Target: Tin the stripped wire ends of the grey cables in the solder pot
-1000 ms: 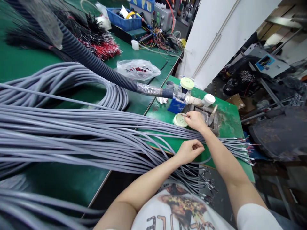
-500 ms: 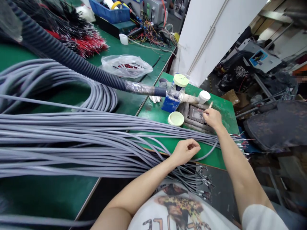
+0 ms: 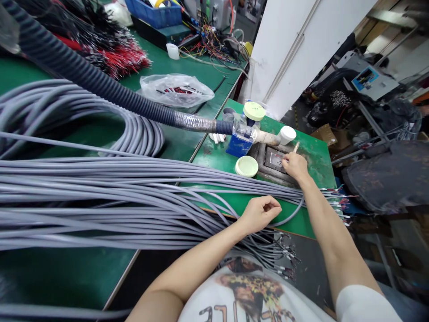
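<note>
Pinching thin wire ends (image 3: pixel 280 157) between pressed-together thumb and fingertips, the right hand (image 3: pixel 295 166) hangs just above a square metal-lined recess (image 3: pixel 274 159) in a grey, crusted block on the green-topped bench. A pale wooden stick (image 3: pixel 296 146) rises just beyond those fingers; whether the hand holds it, I cannot tell. The wire ends belong to a long bundle of grey cables (image 3: pixel 100 197), which sweeps across the bench and fans out past both arms into stripped ends with coloured cores (image 3: pixel 335 199). The left hand (image 3: pixel 259 213) rests on or just above the bundle, its fingers curled toward the palm; whether they grip anything, I cannot tell. Beside the recess sit a round pale-green lid (image 3: pixel 246 166), a blue block (image 3: pixel 238 145) and a white plastic cap (image 3: pixel 287 135). A black corrugated hose (image 3: pixel 100 89), taped near its end, crosses above the cables, with a coil of grey cable (image 3: pixel 134 134) behind.
</note>
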`<state>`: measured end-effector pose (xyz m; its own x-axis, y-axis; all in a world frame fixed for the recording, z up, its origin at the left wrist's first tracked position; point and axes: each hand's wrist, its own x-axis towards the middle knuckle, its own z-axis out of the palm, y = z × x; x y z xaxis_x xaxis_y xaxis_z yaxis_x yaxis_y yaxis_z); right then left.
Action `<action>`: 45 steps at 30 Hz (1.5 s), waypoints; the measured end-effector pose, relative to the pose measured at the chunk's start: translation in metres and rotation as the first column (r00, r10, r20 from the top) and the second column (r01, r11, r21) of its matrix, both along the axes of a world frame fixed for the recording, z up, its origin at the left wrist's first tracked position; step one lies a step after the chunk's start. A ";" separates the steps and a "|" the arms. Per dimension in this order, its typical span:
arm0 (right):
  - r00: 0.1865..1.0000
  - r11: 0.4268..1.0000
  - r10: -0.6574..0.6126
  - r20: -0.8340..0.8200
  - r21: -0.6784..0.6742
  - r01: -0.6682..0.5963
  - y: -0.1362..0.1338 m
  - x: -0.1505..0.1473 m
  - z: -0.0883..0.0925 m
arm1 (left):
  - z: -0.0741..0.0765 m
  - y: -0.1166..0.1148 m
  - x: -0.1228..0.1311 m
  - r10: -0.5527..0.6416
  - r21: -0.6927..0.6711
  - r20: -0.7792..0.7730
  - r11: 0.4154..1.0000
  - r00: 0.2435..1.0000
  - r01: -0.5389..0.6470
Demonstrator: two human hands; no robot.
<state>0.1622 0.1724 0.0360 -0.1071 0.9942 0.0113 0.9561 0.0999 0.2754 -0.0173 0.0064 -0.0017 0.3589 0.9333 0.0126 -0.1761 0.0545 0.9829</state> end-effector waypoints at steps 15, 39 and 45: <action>0.997 1.000 0.014 -0.076 0.026 -0.012 0.000 0.001 -0.001 | -0.001 0.000 0.000 0.003 0.001 0.000 1.000 1.000 -0.003; 0.112 0.995 -0.081 -0.990 -0.087 -0.050 -0.154 -0.016 0.052 | 0.007 0.005 0.038 0.180 -0.217 0.530 0.973 0.828 -0.073; 0.058 0.996 -0.061 -0.996 -0.065 -0.065 -0.177 -0.017 0.060 | 0.016 0.003 0.053 0.249 -0.074 0.494 0.967 0.833 -0.245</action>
<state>0.1447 -0.0044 0.0960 -0.0591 0.9973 0.0431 0.3233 0.0600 -0.9444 0.0353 0.0091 0.0146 0.0645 0.9908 0.1188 -0.6474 -0.0490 0.7606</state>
